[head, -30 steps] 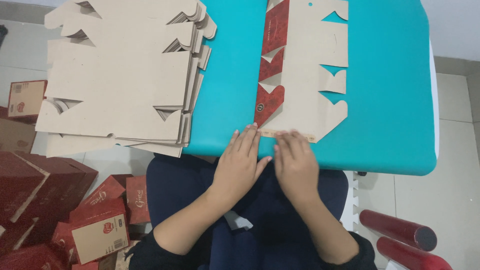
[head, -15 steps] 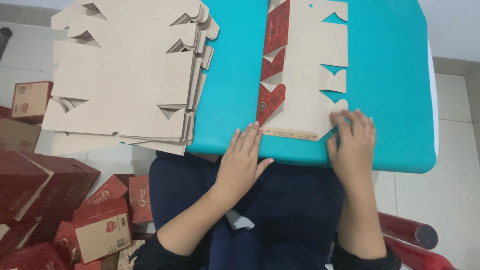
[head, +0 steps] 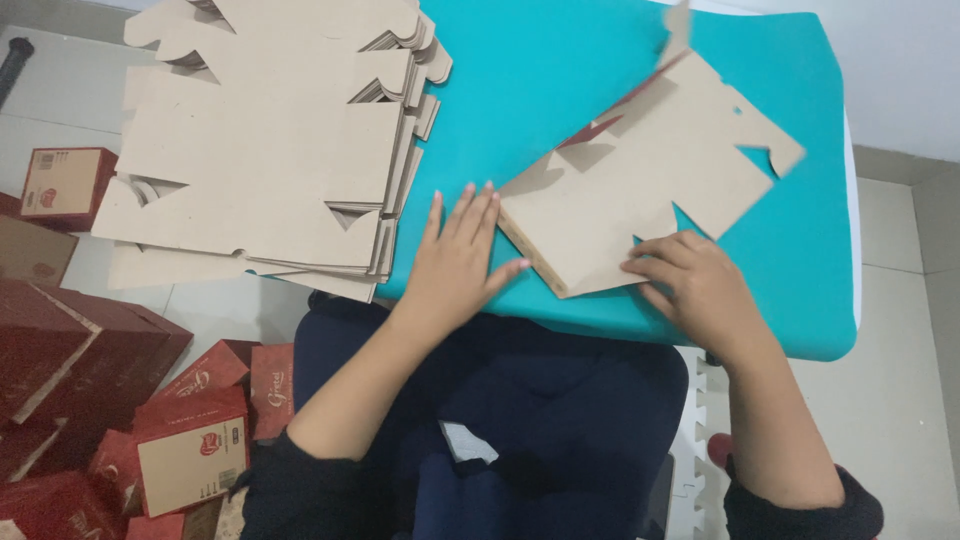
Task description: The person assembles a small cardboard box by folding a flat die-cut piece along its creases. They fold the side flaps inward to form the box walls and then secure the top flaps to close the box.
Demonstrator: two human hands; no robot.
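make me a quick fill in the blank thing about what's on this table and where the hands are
1. The tabletop is covered in a ____ sheet.
2. The right hand presses on a flat, die-cut ____ blank.
3. The stack of blanks lies to the ____ of the left hand.
4. The finished boxes on the floor are ____ in colour.

Missing words: turquoise; cardboard; left; red

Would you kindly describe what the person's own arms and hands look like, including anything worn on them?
Both forearms are bare, with dark sleeves pushed up near the elbows. The left hand and the right hand are bare too: no gloves, and no rings, watch or bracelet can be seen. The fingers show short, unpainted-looking nails. No markings are visible.
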